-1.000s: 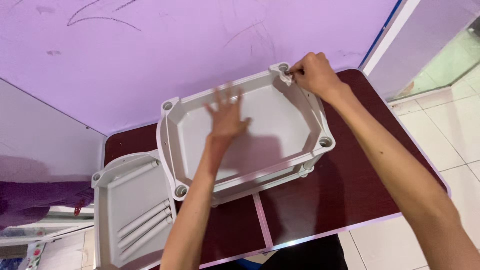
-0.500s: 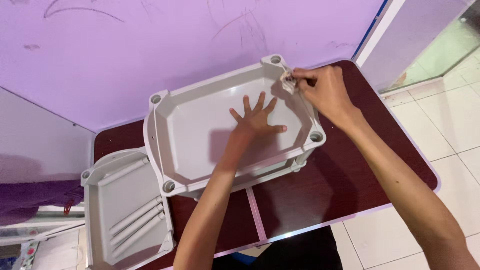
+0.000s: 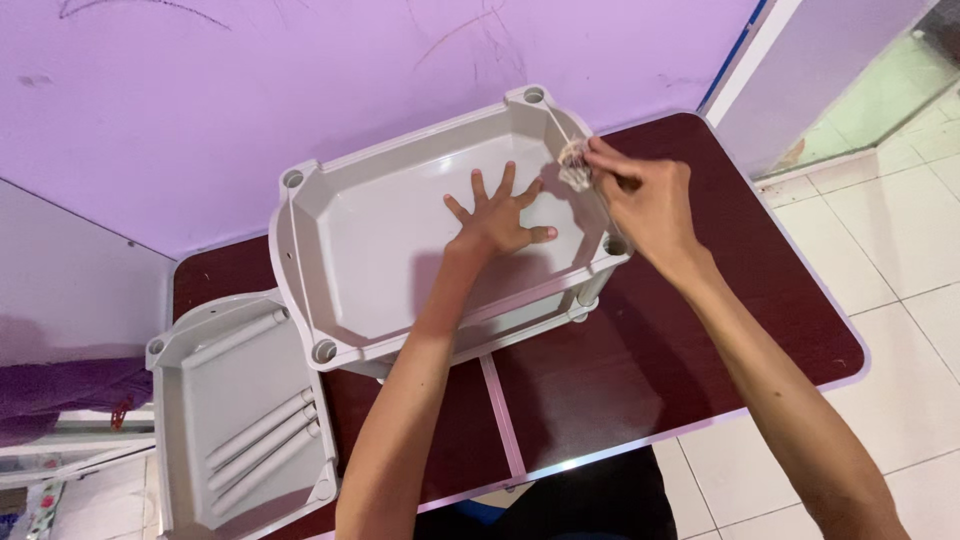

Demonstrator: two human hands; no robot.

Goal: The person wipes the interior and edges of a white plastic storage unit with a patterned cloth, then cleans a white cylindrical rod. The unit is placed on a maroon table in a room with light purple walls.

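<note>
**Wiping the right wall of the grey shelf tray**

The small crumpled cloth (image 3: 574, 163) sits pinched between the fingertips of your right hand (image 3: 645, 205), pressed against the inner slope of the grey plastic shelf tray (image 3: 330, 245), on its right wall just below the far right corner socket (image 3: 533, 96). The tray itself rests on top of what looks like a second tier, whose short legs show under its near right corner, and the stack stands on the dark red folding table (image 3: 690, 340), towards the table's far edge against the lilac wall (image 3: 300, 70).

Your left hand (image 3: 497, 218) lies flat inside the tray, fingers spread wide, palm down on the floor of the tray just left of the cloth. It appears to be steadying the tray while the other hand rubs.

Judging by this, you are partway through cleaning the rim: the cloth is working along the right wall, between the far corner socket and the near right socket (image 3: 615, 244). The next stroke calls for keeping the pinch firm so the wad does not slip out, following the slope towards the near socket, and holding your left palm down so the stack does not skate on the table.

Left of the tray, hanging over the table's near left corner, lies another grey shelf tray (image 3: 190, 400) with three loose grey tubes (image 3: 265, 445) lying in it.
</note>
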